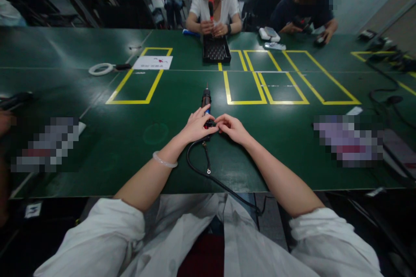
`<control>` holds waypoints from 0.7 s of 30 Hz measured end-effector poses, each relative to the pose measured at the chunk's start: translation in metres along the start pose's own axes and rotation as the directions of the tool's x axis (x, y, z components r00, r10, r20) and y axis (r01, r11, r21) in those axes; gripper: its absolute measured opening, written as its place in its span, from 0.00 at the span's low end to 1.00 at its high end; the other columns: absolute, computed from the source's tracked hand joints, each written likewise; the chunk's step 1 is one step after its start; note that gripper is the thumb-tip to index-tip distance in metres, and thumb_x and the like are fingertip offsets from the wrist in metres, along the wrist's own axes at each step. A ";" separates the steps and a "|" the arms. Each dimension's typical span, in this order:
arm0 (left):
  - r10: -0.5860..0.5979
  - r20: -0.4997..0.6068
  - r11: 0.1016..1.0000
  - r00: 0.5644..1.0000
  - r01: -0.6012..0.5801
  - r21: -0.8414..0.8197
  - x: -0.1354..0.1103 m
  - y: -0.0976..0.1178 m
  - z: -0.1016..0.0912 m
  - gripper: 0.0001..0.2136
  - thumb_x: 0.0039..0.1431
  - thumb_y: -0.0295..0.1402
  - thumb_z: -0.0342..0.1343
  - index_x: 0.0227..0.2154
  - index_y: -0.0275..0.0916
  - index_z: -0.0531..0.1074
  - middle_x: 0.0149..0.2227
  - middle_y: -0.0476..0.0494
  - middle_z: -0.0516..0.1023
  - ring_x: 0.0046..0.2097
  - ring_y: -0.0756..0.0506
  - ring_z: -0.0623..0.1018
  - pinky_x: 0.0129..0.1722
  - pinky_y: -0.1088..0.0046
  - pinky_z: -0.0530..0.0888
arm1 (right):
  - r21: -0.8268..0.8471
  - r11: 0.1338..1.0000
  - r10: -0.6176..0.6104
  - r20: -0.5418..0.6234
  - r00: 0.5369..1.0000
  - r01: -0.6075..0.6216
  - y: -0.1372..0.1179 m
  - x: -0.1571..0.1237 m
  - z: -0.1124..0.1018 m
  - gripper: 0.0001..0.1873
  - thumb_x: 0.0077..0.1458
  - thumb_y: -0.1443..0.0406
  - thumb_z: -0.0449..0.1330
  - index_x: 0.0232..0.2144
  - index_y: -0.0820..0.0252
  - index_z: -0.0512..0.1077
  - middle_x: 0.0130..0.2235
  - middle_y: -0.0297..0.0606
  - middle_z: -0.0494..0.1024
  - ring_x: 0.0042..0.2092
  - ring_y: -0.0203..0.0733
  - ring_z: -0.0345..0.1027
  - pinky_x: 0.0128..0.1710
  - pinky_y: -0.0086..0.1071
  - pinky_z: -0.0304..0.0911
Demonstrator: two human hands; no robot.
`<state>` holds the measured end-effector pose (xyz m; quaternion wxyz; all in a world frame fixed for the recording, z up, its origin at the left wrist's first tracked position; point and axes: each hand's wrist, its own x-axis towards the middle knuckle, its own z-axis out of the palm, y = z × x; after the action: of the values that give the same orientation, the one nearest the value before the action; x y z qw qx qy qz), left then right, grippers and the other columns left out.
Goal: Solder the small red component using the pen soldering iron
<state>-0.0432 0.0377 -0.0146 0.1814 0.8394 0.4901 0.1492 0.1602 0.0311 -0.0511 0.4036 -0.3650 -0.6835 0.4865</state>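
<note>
A black corded tool with a red and blue body lies on the green table, its tip pointing away from me. My left hand curls over the tool's rear end and grips it. My right hand meets it from the right, fingertips pinched at the same rear end where the black cable leaves the tool. The cable loops toward me and drops off the table's front edge. A pale bangle sits on my left wrist.
Yellow tape rectangles mark the table. A black tray stands before a person in white across from me; another person sits at the right. A white ring and a paper sheet lie at the far left. Cables lie at right.
</note>
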 end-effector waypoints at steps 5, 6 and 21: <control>-0.023 0.005 0.996 1.000 0.023 0.088 -0.002 0.012 -0.003 0.14 0.60 0.46 0.56 0.42 0.42 0.74 0.72 0.41 0.52 0.65 0.29 0.67 0.63 0.37 0.60 | -0.039 0.999 -0.011 0.003 1.000 0.011 -0.001 0.000 0.002 0.11 0.57 0.61 0.58 0.42 0.58 0.69 0.34 0.34 0.76 0.31 0.35 0.68 0.36 0.32 0.66; -0.010 0.003 0.994 1.000 0.010 0.109 -0.003 0.013 -0.004 0.14 0.61 0.45 0.56 0.42 0.42 0.74 0.72 0.41 0.52 0.63 0.30 0.69 0.62 0.40 0.62 | -0.040 0.999 -0.013 -0.005 1.000 0.013 0.000 0.000 0.002 0.12 0.57 0.60 0.58 0.43 0.58 0.69 0.34 0.34 0.76 0.31 0.35 0.68 0.36 0.32 0.66; -0.075 0.055 0.972 0.996 0.061 0.227 -0.023 -0.054 -0.042 0.18 0.59 0.48 0.53 0.44 0.42 0.75 0.73 0.45 0.48 0.61 0.30 0.69 0.59 0.49 0.68 | 0.010 1.000 0.012 -0.022 1.000 -0.012 0.004 0.003 0.002 0.12 0.58 0.60 0.58 0.43 0.59 0.69 0.33 0.35 0.77 0.31 0.35 0.69 0.35 0.31 0.67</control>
<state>-0.1140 0.0484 -0.0033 0.1056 0.8415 0.5264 0.0598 0.1576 0.0337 -0.0552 0.4102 -0.3725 -0.6742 0.4883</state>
